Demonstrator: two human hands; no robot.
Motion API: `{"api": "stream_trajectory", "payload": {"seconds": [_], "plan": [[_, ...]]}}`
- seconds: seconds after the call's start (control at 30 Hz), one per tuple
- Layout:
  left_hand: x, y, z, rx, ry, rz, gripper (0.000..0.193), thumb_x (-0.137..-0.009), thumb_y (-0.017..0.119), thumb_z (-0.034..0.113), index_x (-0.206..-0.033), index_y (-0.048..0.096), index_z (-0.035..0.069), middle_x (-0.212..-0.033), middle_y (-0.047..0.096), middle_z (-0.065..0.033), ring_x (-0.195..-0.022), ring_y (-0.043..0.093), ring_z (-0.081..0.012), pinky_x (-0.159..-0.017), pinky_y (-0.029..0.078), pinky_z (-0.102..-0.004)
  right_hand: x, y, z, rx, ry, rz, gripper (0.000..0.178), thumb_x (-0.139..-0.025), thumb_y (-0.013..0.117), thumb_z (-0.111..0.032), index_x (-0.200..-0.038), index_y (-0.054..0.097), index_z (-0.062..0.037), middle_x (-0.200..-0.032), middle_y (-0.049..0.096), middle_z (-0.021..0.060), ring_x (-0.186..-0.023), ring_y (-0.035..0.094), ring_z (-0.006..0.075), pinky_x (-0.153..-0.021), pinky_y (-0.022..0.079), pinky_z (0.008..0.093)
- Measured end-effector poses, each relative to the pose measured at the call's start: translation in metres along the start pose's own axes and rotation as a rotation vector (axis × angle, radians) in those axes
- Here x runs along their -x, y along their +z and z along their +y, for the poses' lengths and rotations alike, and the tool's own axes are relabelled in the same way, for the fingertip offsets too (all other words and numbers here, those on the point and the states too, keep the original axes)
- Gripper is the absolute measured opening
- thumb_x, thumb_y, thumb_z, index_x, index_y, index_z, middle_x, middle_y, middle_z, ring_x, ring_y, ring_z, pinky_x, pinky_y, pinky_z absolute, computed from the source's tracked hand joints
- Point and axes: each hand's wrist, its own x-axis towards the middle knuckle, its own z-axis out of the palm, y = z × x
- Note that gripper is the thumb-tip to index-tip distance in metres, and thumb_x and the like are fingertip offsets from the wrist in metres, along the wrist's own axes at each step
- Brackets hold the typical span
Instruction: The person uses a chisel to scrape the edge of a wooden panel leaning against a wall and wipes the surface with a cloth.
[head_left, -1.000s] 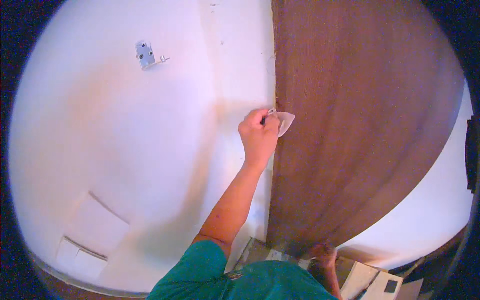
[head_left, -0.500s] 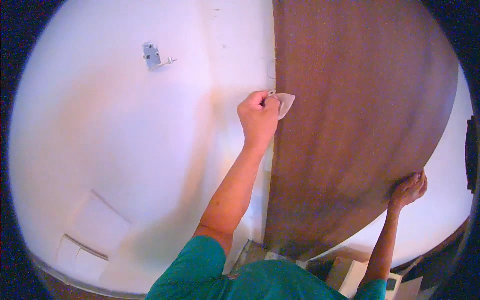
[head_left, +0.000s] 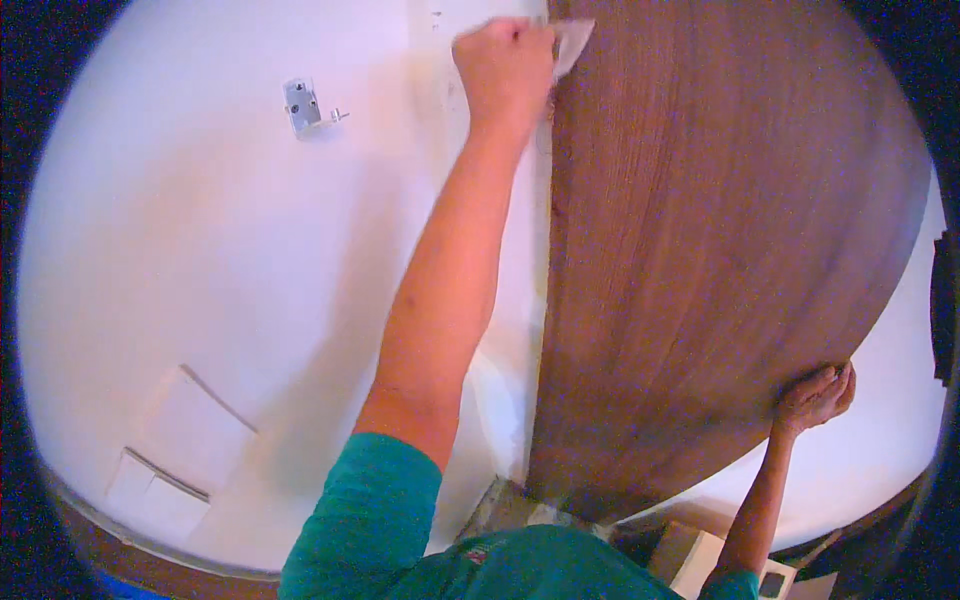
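Observation:
My left hand (head_left: pixel 505 75) is high up, closed on a pale beige scrap (head_left: pixel 572 45). I cannot tell whether the scrap is cloth or sandpaper. Its pointed corner lies against the left edge of a tall brown wood-grain panel (head_left: pixel 690 200), where the panel meets the white wall. Lower down at the right, my right hand (head_left: pixel 818 395) is closed around the panel's outer edge, with part of the fingers hidden.
On the white wall (head_left: pixel 230 230) at the left sits a small metal wall box (head_left: pixel 302 106) with a bit sticking out. Lower left are pale switch-like plates (head_left: pixel 160 480). A light-coloured box (head_left: pixel 700 562) stands at the bottom right.
My left hand has slid up along the panel's left edge with the pale scrap. My right hand stays on the outer edge, slightly lower in view.

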Motion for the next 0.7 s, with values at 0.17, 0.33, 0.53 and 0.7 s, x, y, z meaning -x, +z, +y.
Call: {"api": "stream_trajectory", "payload": {"seconds": [0.17, 0.33, 0.53, 0.7], "plan": [[0.022, 0.001, -0.020, -0.020, 0.080, 0.003, 0.027, -0.080, 0.063, 0.019, -0.068, 0.064, -0.005, -0.058, 0.061, -0.0165, -0.054, 0.059, -0.0207, -0.056, 0.046, -0.0400, 0.000, 0.002, -0.001, -0.002, -0.063, 0.008, 0.043, -0.104, 0.046, -0.030, -0.127, 0.060, 0.0036, -0.127, 0.055, 0.0250, -0.122, 0.049, 0.0361, -0.104, 0.040, 0.0434], [0.117, -0.013, -0.016, 0.202, -0.318, -0.032, 0.021, -0.078, 0.065, 0.012, -0.079, 0.068, -0.008, -0.061, 0.064, -0.0120, -0.057, 0.058, -0.0137, -0.056, 0.047, -0.0341, 0.001, 0.000, 0.004, 0.026, -0.047, 0.006, 0.042, -0.104, 0.047, -0.030, -0.128, 0.059, 0.0024, -0.128, 0.054, 0.0242, -0.121, 0.049, 0.0370, -0.104, 0.039, 0.0453], [0.053, -0.007, 0.002, 0.294, -0.306, -0.013, 0.024, -0.080, 0.065, 0.015, -0.081, 0.069, -0.009, -0.062, 0.064, -0.0110, -0.059, 0.057, -0.0111, -0.057, 0.047, -0.0306, 0.000, -0.004, -0.001, 0.000, -0.074, 0.009, 0.042, -0.104, 0.046, -0.029, -0.129, 0.059, 0.0019, -0.128, 0.055, 0.0234, -0.122, 0.048, 0.0369, -0.104, 0.038, 0.0461], [0.101, -0.014, -0.009, 0.119, -0.249, -0.032, 0.023, -0.079, 0.066, 0.014, -0.082, 0.069, -0.008, -0.062, 0.065, -0.0123, -0.059, 0.058, -0.0126, -0.058, 0.048, -0.0314, -0.002, -0.001, 0.005, 0.012, -0.073, 0.009, 0.042, -0.104, 0.046, -0.029, -0.129, 0.058, 0.0027, -0.128, 0.055, 0.0239, -0.122, 0.048, 0.0367, -0.104, 0.038, 0.0456]]}}
